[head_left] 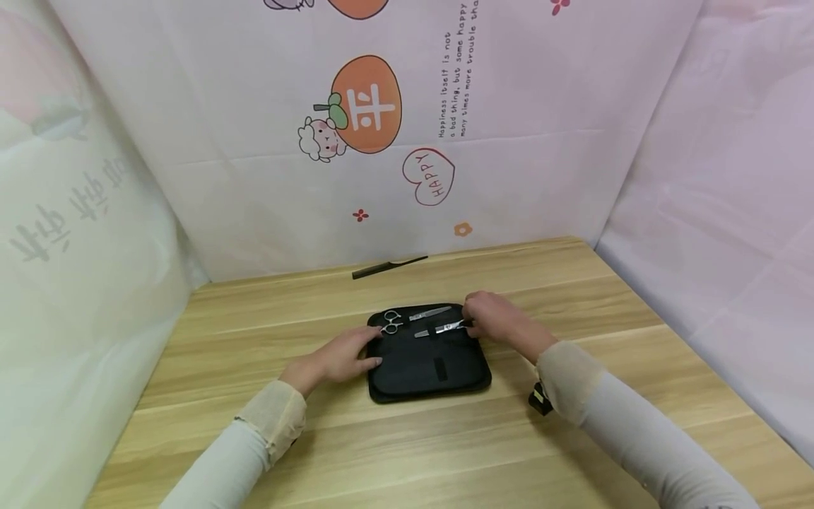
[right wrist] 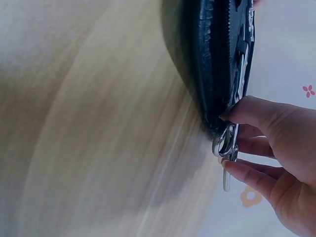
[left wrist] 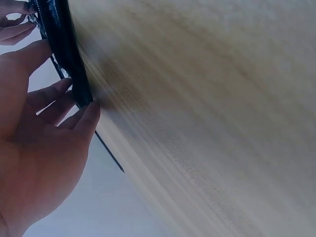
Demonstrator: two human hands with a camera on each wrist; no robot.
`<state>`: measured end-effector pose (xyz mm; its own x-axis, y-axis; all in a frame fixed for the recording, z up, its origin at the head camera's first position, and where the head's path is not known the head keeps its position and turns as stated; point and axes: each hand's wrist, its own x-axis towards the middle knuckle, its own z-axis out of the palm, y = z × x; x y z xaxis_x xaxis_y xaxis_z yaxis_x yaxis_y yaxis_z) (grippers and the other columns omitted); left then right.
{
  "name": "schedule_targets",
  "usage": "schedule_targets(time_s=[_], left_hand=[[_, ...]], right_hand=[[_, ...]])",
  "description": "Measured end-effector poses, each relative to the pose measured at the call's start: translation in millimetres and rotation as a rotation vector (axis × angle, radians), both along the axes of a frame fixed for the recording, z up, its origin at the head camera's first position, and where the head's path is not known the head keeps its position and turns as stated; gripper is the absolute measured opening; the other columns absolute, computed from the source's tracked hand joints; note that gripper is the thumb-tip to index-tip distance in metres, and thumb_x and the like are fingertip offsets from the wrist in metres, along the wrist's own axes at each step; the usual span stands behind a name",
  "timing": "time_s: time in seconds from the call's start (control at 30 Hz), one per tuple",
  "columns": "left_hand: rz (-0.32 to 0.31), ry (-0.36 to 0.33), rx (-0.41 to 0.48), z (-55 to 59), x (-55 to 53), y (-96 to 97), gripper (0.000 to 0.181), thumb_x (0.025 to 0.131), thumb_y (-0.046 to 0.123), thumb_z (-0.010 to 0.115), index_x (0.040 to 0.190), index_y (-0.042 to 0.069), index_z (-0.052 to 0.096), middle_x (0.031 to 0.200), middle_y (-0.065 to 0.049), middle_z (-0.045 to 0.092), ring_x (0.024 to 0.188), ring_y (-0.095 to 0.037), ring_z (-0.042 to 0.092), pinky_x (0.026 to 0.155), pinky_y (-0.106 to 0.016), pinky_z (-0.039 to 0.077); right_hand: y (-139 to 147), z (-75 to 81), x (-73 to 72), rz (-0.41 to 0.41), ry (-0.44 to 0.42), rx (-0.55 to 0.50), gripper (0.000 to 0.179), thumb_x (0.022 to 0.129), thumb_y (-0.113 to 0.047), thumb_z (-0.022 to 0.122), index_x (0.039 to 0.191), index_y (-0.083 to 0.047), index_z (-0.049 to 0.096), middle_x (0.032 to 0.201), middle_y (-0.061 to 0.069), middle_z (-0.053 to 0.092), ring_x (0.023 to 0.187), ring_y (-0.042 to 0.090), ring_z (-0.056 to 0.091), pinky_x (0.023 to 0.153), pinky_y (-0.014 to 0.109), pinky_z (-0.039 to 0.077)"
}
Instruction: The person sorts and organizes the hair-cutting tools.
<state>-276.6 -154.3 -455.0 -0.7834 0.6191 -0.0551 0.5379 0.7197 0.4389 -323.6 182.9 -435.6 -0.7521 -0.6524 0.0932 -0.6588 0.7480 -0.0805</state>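
A black zip case [head_left: 410, 367] lies on the table with two pairs of silver scissors on it. One pair of scissors [head_left: 391, 322] has its finger rings toward the left and its blade toward the right. The second pair of scissors [head_left: 447, 326] points the other way, slipped under a loop. My right hand [head_left: 492, 316] pinches its handle at the case's right edge; the finger rings [right wrist: 226, 140] jut past the case in the right wrist view. My left hand [head_left: 346, 353] rests on the left edge, thumb and fingers spread against it, close to the first pair's rings.
A black pointed-handle comb [head_left: 375, 269] lies at the table's back edge. Near my right sleeve sits a small black-and-yellow object [head_left: 540, 399], partly hidden. Printed cloth [head_left: 267, 212] hangs behind and on both sides of the wooden table [head_left: 254, 318].
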Motion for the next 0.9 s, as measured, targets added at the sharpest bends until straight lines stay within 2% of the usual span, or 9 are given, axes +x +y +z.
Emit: schedule_targets(time_s=[0.1, 0.27, 0.33, 0.53, 0.73, 0.9], left_hand=[[0.005, -0.006, 0.007, 0.0, 0.7, 0.5, 0.058, 0.101, 0.022, 0.065, 0.148, -0.008, 0.046, 0.151, -0.026, 0.048, 0.142, -0.041, 0.043, 0.118, -0.052, 0.032], [0.027, -0.021, -0.004, 0.0, -0.1, 1.1, 0.057, 0.102, 0.024, 0.065, 0.148, -0.005, 0.047, 0.151, -0.023, 0.049, 0.142, -0.039, 0.044, 0.118, -0.052, 0.033], [0.03, -0.023, -0.006, 0.7, -0.2, 1.4, 0.057, 0.102, 0.024, 0.065, 0.148, -0.004, 0.047, 0.15, -0.023, 0.049, 0.141, -0.038, 0.045, 0.117, -0.052, 0.034], [0.019, -0.014, -0.001, 0.6, 0.0, 1.6, 0.057, 0.102, 0.023, 0.065, 0.147, -0.005, 0.047, 0.149, -0.023, 0.051, 0.14, -0.039, 0.046, 0.117, -0.052, 0.034], [0.019, -0.012, 0.014, 0.5, -0.3, -0.1, 0.055, 0.101, 0.022, 0.066, 0.146, -0.005, 0.049, 0.147, -0.023, 0.052, 0.139, -0.04, 0.047, 0.116, -0.053, 0.036], [0.016, -0.017, 0.013, 1.1, -0.6, -1.2, 0.056, 0.101, 0.023, 0.066, 0.147, -0.005, 0.048, 0.147, -0.023, 0.053, 0.139, -0.039, 0.047, 0.116, -0.053, 0.036]], right_hand=[[-2.1, 0.5, -2.0, -0.005, -0.039, 0.02, 0.033, 0.081, -0.008, 0.084, 0.064, -0.013, 0.056, 0.074, -0.001, 0.054, 0.064, 0.016, 0.043, 0.06, 0.033, 0.041], [-4.7, 4.7, -6.4, 0.0, -0.153, 0.021, 0.053, 0.082, -0.007, 0.083, 0.06, -0.017, 0.036, 0.063, -0.006, 0.028, 0.058, 0.012, 0.027, 0.056, 0.028, 0.026], [-5.6, 7.0, -8.3, 0.016, -0.19, 0.013, 0.056, 0.082, -0.006, 0.082, 0.059, -0.018, 0.032, 0.062, -0.007, 0.021, 0.056, 0.011, 0.023, 0.055, 0.027, 0.023], [-8.6, 8.2, -11.8, 0.047, -0.257, -0.011, 0.046, 0.085, -0.006, 0.079, 0.055, -0.016, 0.045, 0.053, -0.01, 0.032, 0.05, 0.008, 0.029, 0.053, 0.025, 0.029], [-9.4, 2.8, -14.0, 0.044, -0.29, -0.023, 0.051, 0.091, -0.007, 0.077, 0.056, -0.017, 0.041, 0.054, -0.008, 0.027, 0.05, 0.008, 0.027, 0.055, 0.026, 0.031], [-8.1, 0.9, -12.5, 0.071, -0.244, 0.003, 0.043, 0.092, -0.009, 0.077, 0.058, -0.016, 0.051, 0.059, -0.008, 0.039, 0.053, 0.008, 0.033, 0.057, 0.027, 0.034]])
